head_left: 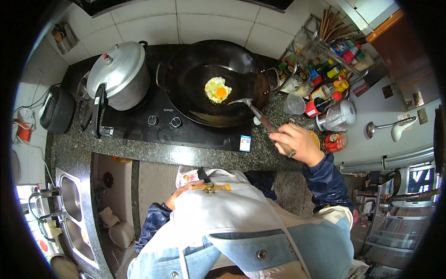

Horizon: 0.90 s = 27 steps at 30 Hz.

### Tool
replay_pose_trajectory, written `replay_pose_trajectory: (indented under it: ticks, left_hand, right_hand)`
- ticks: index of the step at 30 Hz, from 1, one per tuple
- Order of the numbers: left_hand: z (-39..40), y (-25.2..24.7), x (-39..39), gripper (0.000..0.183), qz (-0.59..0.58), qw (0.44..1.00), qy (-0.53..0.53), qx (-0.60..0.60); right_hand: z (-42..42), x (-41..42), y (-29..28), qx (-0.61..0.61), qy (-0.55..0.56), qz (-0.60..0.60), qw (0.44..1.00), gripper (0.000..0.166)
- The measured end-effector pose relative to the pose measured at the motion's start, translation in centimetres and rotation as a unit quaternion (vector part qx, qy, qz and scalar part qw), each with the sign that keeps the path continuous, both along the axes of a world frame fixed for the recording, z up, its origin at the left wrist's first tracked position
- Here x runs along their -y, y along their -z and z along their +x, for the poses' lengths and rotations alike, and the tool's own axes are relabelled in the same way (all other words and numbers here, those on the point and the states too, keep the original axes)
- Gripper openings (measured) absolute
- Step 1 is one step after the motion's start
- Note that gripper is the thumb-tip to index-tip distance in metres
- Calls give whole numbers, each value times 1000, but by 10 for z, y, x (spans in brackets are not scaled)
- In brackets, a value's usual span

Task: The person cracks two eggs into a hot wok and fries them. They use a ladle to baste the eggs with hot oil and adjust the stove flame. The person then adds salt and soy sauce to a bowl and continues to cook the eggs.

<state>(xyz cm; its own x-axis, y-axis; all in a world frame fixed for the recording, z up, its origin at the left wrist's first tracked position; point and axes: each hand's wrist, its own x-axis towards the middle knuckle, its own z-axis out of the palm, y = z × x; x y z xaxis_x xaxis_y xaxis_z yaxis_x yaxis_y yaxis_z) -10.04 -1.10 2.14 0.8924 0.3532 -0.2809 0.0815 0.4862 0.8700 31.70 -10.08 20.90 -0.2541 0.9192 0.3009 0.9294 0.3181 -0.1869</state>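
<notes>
My right hand (296, 143) is closed around the wooden handle of a metal wok spatula (259, 117). The spatula's blade is inside a large black wok (195, 76), close to the lower right of a fried egg (217, 90) with a whole-looking yolk and partly white edges. The two-handled wok sits on a black glass cooktop (209, 137) with two knobs. My left hand (184, 191) rests low against the front of my white apron, below the counter edge; its fingers are partly hidden, and whether it holds anything does not show.
An aluminium pressure cooker (118, 76) stands left of the wok, its black handle towards me. Right of the wok are a clear plastic cup (294, 104), sauce bottles, a wire rack (327, 52) and a jar of red food (335, 142). A double sink (75, 202) lies at far left.
</notes>
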Motion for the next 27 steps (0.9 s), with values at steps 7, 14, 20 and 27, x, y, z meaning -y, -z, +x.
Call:
replay_pose_trajectory:
  ticks: [7, 14, 20, 27]
  left_hand:
    - [-14, 6, 8, 67, -90, 995, -30, 23]
    - [-25, 20, 8, 55, -22, 997, -75, -5]
    - [-21, 2, 2, 58, -21, 998, -64, -1]
    - [-19, 20, -1, 62, -50, 996, -62, 45]
  right_hand:
    - [-19, -9, 16, 40, -50, -65, 996, 39]
    - [-26, -73, 50, 64, -35, -41, 997, 51]
    - [-10, -116, 46, 24, 37, 63, 997, 33]
    - [-21, -68, -16, -128, 108, 138, 976, 33]
